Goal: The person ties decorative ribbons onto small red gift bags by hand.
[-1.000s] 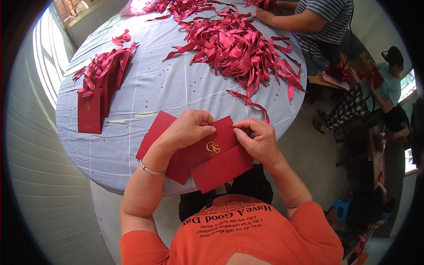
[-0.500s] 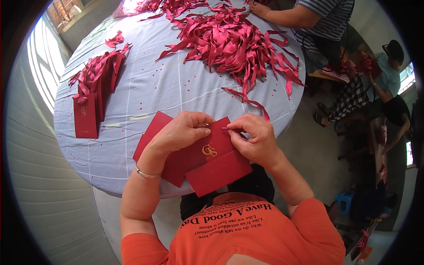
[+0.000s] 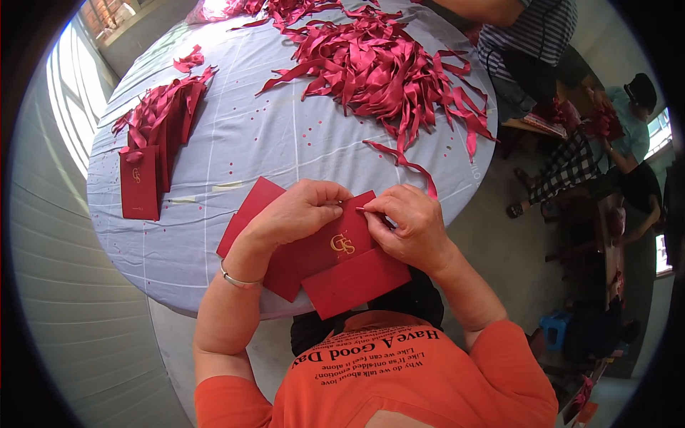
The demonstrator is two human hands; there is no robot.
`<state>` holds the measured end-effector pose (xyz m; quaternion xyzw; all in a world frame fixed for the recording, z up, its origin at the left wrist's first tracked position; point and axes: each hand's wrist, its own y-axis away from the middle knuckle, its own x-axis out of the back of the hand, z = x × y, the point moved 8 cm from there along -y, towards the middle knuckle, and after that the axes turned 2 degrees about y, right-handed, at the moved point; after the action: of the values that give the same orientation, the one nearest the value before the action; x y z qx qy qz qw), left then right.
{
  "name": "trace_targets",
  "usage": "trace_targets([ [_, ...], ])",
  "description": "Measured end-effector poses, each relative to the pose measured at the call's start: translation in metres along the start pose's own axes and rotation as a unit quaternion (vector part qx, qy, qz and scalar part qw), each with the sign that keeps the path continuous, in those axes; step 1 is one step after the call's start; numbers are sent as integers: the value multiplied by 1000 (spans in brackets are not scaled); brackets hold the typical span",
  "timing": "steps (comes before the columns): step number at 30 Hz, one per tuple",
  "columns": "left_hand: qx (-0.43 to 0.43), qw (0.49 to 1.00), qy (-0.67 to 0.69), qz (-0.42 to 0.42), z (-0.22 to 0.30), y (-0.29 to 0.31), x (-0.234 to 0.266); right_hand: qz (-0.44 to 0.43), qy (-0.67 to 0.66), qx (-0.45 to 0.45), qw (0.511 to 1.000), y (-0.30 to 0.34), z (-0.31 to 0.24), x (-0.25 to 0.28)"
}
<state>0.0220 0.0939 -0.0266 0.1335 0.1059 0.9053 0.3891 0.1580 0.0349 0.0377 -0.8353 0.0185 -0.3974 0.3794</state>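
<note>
Flat-folded red paper gift bags lie overlapping at the near table edge. The uppermost gift bag [image 3: 354, 284] bears a gold emblem and has its bottom panel folded up. My left hand [image 3: 303, 214] pinches this bag's top edge between thumb and fingers. At the bag's upper right corner, my right hand [image 3: 408, 222] is closed, its thumb and forefinger pinching a thin pale-tipped piece [image 3: 360, 209] against the bag. Most of that piece is hidden by my fingers. Under my left wrist, another red bag [image 3: 250, 208] sticks out.
A large heap of dark red ribbons [image 3: 378, 68] covers the far table, one loose ribbon [image 3: 407, 164] trailing toward my right hand. On the left stand ribboned red bags [image 3: 140, 184]. Red dots are scattered over the pale tablecloth [image 3: 264, 153]. A co-worker in a striped shirt [image 3: 546, 36] is at far right.
My right fingertips have shifted slightly with the thin piece at the bag's corner. My left hand keeps its hold. The co-worker's hand at the far edge has gone out of view.
</note>
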Motion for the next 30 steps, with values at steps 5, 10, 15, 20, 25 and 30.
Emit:
trace_targets([
  [5,-12,1000,-21,13,3,0,0,-15,38,27,999,-1,-4,-5],
  [10,-30,997,-59,37,5,-1,0,-55,90,57,993,-5,-6,-13],
  [15,-48,994,-90,47,8,0,0,-91,151,134,975,-9,-21,-21],
  [20,-83,988,-122,46,15,-1,-2,-189,206,161,946,-13,-28,-41],
  [25,-95,990,-79,70,5,2,2,-263,177,72,946,-23,-17,-58],
  [30,-141,962,-198,128,22,4,-1,-302,-120,-154,933,-38,27,-37],
])
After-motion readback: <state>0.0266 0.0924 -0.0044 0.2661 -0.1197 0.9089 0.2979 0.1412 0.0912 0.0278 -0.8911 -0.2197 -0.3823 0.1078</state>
